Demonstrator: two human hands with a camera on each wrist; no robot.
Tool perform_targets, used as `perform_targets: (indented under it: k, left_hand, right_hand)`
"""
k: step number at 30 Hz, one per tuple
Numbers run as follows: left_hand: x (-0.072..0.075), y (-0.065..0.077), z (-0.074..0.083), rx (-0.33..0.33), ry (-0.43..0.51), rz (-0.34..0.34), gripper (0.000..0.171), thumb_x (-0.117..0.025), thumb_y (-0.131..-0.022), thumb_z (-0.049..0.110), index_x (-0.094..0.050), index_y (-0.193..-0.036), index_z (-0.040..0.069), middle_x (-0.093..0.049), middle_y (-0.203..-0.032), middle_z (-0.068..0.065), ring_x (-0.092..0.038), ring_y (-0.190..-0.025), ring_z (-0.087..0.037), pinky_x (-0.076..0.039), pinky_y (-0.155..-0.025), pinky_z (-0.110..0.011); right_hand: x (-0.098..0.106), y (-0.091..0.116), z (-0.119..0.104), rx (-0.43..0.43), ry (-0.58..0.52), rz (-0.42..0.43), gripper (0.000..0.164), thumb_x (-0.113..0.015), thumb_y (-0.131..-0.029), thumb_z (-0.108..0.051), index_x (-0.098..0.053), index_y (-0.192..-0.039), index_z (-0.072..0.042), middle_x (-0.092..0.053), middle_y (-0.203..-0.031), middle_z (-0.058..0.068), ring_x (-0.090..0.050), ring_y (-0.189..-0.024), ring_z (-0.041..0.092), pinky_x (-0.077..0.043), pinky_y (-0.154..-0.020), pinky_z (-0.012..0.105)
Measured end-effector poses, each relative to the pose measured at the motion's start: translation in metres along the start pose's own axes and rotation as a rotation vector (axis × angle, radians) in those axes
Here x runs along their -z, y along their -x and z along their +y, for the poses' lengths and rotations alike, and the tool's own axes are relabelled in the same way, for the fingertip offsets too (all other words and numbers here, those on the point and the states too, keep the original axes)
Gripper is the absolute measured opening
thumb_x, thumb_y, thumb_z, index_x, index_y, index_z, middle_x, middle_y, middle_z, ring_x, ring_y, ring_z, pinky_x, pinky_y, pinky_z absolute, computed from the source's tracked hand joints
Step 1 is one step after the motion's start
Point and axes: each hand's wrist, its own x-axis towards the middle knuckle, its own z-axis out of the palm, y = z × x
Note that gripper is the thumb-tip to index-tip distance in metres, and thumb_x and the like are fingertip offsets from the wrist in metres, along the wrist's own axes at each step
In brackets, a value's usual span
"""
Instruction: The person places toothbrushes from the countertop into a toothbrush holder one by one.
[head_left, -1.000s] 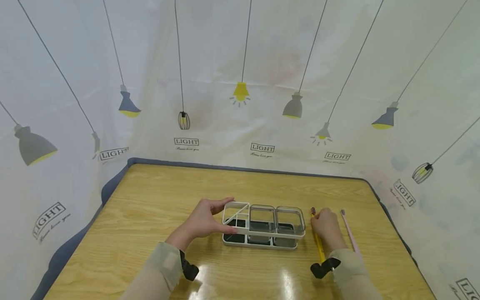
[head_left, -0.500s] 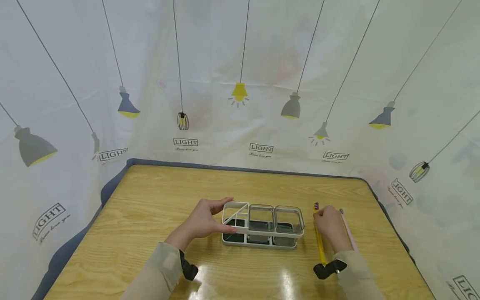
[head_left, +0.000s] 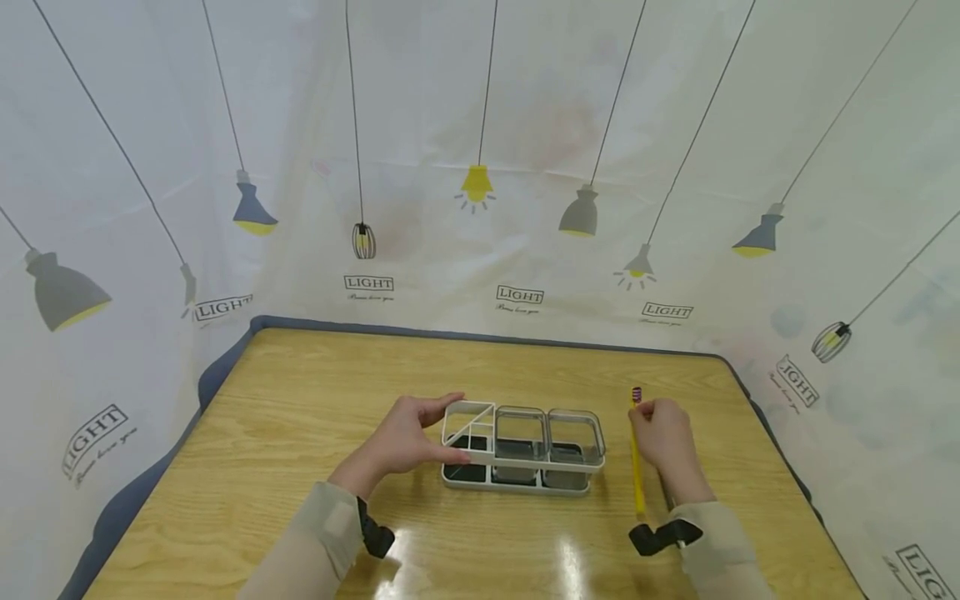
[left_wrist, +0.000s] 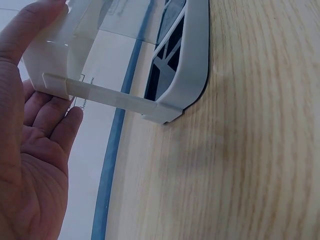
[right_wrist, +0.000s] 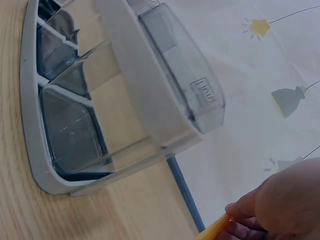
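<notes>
Our left grip (head_left: pixel 408 435) holds the two-tier organizer (head_left: pixel 522 462) by its upper left end; our right grip (head_left: pixel 664 433) pinches the yellow toothbrush (head_left: pixel 637 467) just below its bristles (head_left: pixel 637 395), to the organizer's right, apart. Pinched so high, its handle (head_left: pixel 639 496) could swing into the organizer.

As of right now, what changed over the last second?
The right hand, pinching a slim yellow toothbrush, moved up and slightly right in the head view. The slim pink toothbrush is no longer discernible, apparently behind that hand. Unchanged: left hand's grip on the white two-tier plastic organizer.
</notes>
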Motion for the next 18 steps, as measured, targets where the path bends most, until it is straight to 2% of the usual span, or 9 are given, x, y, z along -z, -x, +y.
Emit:
perform_targets:
  k: [4,10,15,18]
  left_hand:
    - [0.0,0.0,-0.001,-0.007,0.002,0.0,0.093,-0.102,-0.07,0.036,-0.06,-0.152,0.02,-0.055,-0.154,-0.003,-0.051,-0.142,-0.026,-0.045,-0.112,-0.053]
    - [0.001,0.0,-0.002,-0.008,-0.005,0.004,0.093,-0.102,-0.07,0.036,-0.06,-0.152,0.02,-0.056,-0.153,-0.002,-0.051,-0.142,-0.025,-0.045,-0.113,-0.053]
    - [0.0,-0.001,-0.002,-0.008,-0.028,0.005,0.093,-0.102,-0.071,0.036,-0.06,-0.152,0.02,-0.056,-0.153,0.0,-0.052,-0.141,-0.022,-0.046,-0.113,-0.05]
    - [0.0,-0.001,-0.002,-0.001,-0.038,0.007,0.093,-0.102,-0.07,0.035,-0.06,-0.152,0.02,-0.057,-0.153,0.001,-0.052,-0.141,-0.021,-0.046,-0.113,-0.048]
  right_hand:
    - [0.005,0.003,-0.007,0.017,-0.007,0.031,0.031,-0.057,-0.105,-0.01,-0.069,-0.112,0.017,-0.07,-0.099,0.027,-0.067,-0.087,0.036,-0.057,-0.079,0.051]
    - [0.013,0.005,-0.02,0.032,-0.02,0.053,0.03,-0.057,-0.107,-0.011,-0.068,-0.113,0.015,-0.069,-0.099,0.025,-0.066,-0.085,0.034,-0.056,-0.075,0.046]
    - [0.02,0.007,-0.03,0.077,-0.018,0.091,0.03,-0.057,-0.108,-0.011,-0.068,-0.115,0.016,-0.069,-0.102,0.027,-0.066,-0.088,0.037,-0.055,-0.076,0.046]
    - [0.025,0.009,-0.037,0.103,-0.022,0.125,0.029,-0.057,-0.108,-0.011,-0.068,-0.114,0.015,-0.069,-0.102,0.027,-0.065,-0.087,0.036,-0.054,-0.073,0.042]
